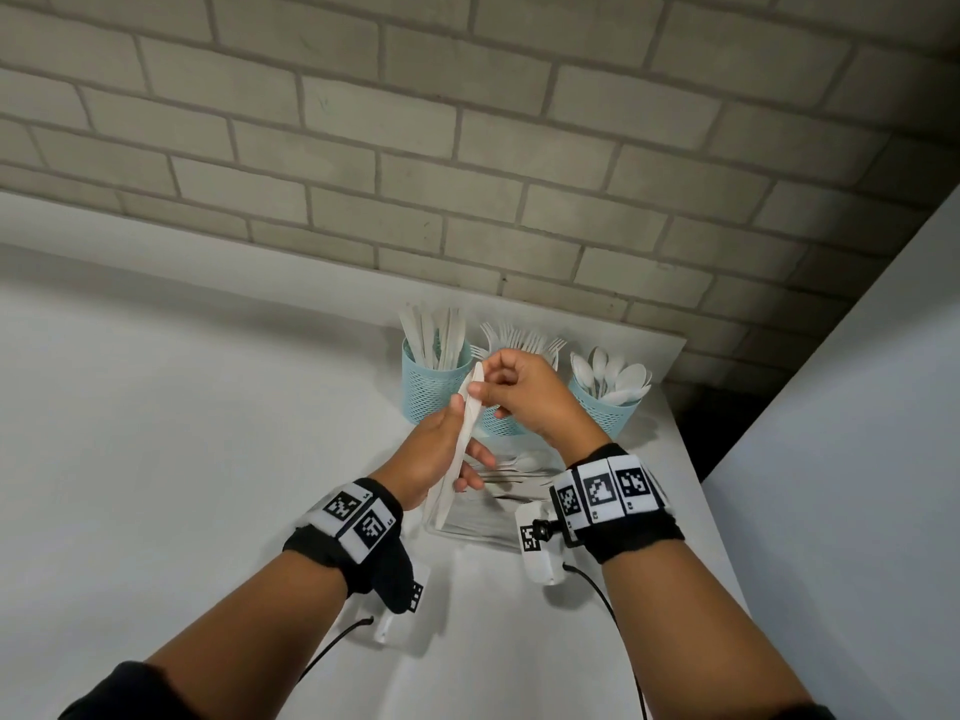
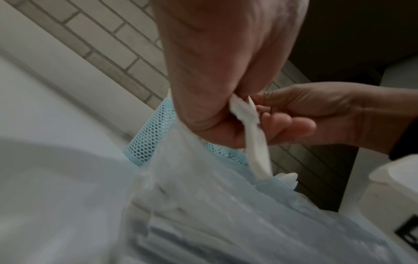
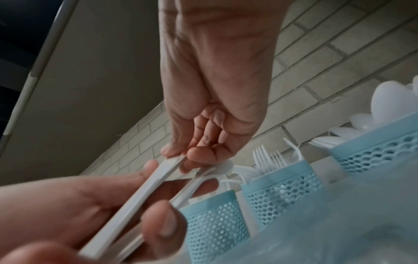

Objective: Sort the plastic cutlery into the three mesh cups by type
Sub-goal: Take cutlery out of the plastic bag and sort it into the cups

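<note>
Brick wall (image 1: 467, 148) behind the cups. My left hand (image 1: 436, 449) holds a cutlery bunch (image 1: 462, 449); my right hand (image 1: 524, 392) pinches one piece (knife, probably). I'd peel slowly, then drop it into the knife cup (image 1: 434, 387).

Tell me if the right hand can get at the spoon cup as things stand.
Probably yes. The spoon cup stands just right of the right hand, with nothing between them, but that hand's grip is busy pinching a piece of cutlery held by the left hand.

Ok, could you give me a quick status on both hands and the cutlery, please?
Left hand grips a small bunch of white cutlery. Right hand pinches its top end. Knife cup, fork cup and spoon cup part filled. Nothing blocking.
</note>
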Motion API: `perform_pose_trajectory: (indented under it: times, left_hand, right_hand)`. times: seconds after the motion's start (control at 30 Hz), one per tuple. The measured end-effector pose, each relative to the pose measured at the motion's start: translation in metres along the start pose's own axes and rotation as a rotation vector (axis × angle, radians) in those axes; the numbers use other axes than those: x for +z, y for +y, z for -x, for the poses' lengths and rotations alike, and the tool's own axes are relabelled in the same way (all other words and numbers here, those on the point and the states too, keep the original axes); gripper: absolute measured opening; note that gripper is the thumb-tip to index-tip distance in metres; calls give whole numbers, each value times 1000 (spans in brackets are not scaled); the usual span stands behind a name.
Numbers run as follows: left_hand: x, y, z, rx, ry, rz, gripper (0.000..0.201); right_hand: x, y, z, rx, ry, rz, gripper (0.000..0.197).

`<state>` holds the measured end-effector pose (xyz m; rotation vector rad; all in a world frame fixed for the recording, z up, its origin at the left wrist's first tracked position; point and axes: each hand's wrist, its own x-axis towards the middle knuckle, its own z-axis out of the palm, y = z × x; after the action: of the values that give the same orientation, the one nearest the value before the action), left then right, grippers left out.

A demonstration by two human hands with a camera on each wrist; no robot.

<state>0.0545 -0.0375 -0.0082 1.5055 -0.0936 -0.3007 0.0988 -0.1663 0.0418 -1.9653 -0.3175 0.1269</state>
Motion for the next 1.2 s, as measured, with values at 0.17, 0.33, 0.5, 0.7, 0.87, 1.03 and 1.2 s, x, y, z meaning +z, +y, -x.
perform_pose_trajectory:
  times: [0.17, 0.33, 0.5, 0.7, 0.87, 1.03, 1.2]
  left_hand:
    - [-12, 5, -6, -12, 36, 71, 54]
    - [-28, 16, -8, -36, 39, 291, 27]
    - [-40, 13, -9, -67, 162, 343, 21]
    - [-49, 0, -7, -92, 304, 308, 25]
    - [-47, -1, -7, -94, 375, 232, 25]
    - [-45, -3, -4, -73, 408, 144, 22]
    - [-32, 9, -5, 24, 390, 181, 17]
  right_hand:
    - [5, -10, -14, 2, 21, -3, 34]
    - [0, -30, -37, -61, 58, 64, 21]
    - [-11, -46, -58, -155, 327, -66, 16]
    - [-10, -37, -73, -291, 735, -76, 9]
    - [19, -1, -80, -293, 635, 318, 15]
    - [28, 12, -72, -142, 360, 659, 29]
    - [19, -14, -57, -234, 332, 502, 41]
